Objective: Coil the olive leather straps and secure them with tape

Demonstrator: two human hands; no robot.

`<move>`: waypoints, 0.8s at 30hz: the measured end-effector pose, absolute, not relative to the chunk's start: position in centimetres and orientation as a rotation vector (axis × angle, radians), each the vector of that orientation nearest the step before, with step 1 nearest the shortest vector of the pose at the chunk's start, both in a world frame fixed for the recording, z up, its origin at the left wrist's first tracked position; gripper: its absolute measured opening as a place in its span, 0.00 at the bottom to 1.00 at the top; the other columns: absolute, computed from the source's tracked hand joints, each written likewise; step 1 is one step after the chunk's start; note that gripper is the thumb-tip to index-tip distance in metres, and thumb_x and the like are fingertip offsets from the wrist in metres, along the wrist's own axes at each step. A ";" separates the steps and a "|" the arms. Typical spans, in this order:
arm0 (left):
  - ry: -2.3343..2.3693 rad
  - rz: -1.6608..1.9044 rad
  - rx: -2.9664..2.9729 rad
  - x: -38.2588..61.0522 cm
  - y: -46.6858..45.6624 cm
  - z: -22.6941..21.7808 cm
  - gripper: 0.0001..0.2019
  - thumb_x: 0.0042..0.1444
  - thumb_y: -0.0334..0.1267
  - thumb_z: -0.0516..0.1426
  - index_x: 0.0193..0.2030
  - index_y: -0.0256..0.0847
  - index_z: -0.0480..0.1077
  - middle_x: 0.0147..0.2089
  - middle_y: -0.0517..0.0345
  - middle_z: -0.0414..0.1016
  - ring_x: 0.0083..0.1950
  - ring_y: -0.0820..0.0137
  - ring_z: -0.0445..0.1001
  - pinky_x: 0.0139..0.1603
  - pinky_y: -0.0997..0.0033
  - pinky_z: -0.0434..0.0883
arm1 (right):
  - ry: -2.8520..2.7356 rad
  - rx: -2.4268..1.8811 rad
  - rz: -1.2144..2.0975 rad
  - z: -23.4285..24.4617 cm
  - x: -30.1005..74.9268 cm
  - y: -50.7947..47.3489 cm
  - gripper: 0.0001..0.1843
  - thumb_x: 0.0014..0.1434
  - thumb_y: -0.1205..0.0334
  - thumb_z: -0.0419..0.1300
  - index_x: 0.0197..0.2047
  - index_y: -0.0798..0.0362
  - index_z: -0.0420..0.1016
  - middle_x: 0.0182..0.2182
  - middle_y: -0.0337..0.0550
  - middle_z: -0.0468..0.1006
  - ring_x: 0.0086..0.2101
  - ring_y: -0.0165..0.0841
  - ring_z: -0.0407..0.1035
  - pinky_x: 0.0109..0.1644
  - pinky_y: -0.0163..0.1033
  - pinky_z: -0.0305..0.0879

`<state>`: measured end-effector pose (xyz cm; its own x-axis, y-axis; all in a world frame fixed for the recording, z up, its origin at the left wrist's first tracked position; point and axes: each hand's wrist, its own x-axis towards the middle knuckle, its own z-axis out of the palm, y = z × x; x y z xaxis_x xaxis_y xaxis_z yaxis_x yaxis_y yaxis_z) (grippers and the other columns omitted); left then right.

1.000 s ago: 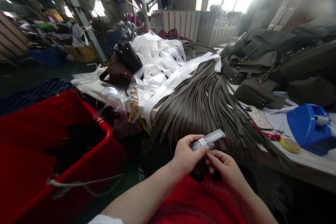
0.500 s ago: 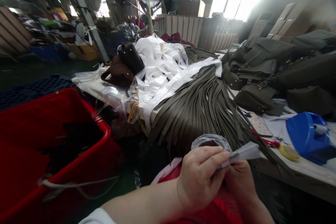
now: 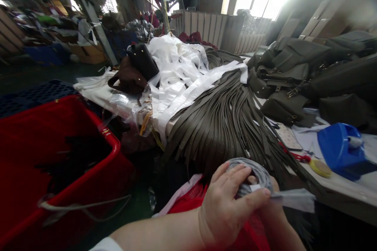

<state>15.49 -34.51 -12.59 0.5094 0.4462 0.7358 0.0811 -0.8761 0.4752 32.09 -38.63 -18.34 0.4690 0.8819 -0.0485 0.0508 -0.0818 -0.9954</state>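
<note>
A rolled-up grey strap (image 3: 262, 172), seemingly covered in thin whitish film, sits between my two hands just in front of the table. My left hand (image 3: 225, 204) lies over the near side of the coil, fingers curved across its top and thumb pressed along its front. Behind and to the right, my right hand (image 3: 273, 213) supports the coil; most of its fingers are hidden. From the coil a pale translucent tail (image 3: 297, 199) sticks out to the right. Just beyond, a fan of dark olive straps (image 3: 218, 125) hangs over the table edge.
White strips (image 3: 179, 66) are heaped on the table beside a black bag (image 3: 143, 60). Olive bags (image 3: 285, 106) pile up at right, near a blue container (image 3: 338, 149) and a yellow tape roll (image 3: 320, 168). A red bin (image 3: 118, 157) stands at left.
My left hand has shifted from pinching the pale tail to lying over the coil. The coil has turned and moved slightly right and down, its tail now further right.
</note>
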 end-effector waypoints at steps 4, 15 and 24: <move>0.450 1.285 2.318 15.8 -32.9 -13.7 0.14 0.65 0.36 0.56 0.57 0.43 0.73 0.55 0.45 0.79 0.55 0.62 0.78 0.62 0.54 0.71 | -0.865 -1.555 0.822 -18.6 32.0 -39.2 0.18 0.51 0.40 0.67 0.29 0.48 0.80 0.27 0.47 0.82 0.30 0.45 0.76 0.31 0.44 0.74; 0.383 1.306 2.136 15.9 -32.3 -14.6 0.18 0.61 0.30 0.59 0.58 0.44 0.72 0.53 0.50 0.80 0.54 0.65 0.78 0.58 0.61 0.75 | -1.158 -1.595 0.667 -18.1 33.7 -39.7 0.28 0.51 0.48 0.71 0.53 0.50 0.78 0.51 0.51 0.80 0.50 0.49 0.74 0.57 0.51 0.70; 0.888 0.772 1.372 15.2 -30.2 -16.4 0.26 0.46 0.53 0.69 0.50 0.42 0.80 0.49 0.53 0.83 0.50 0.54 0.81 0.50 0.65 0.80 | -0.914 -1.143 1.167 -18.3 31.1 -39.4 0.27 0.49 0.44 0.71 0.47 0.52 0.78 0.39 0.44 0.81 0.41 0.41 0.75 0.46 0.42 0.71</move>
<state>15.21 -30.25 -16.36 0.4769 0.8756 -0.0771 0.0451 0.0632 0.9970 31.09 -39.37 -18.31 0.1865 0.9821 -0.0271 -0.2091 0.0127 -0.9778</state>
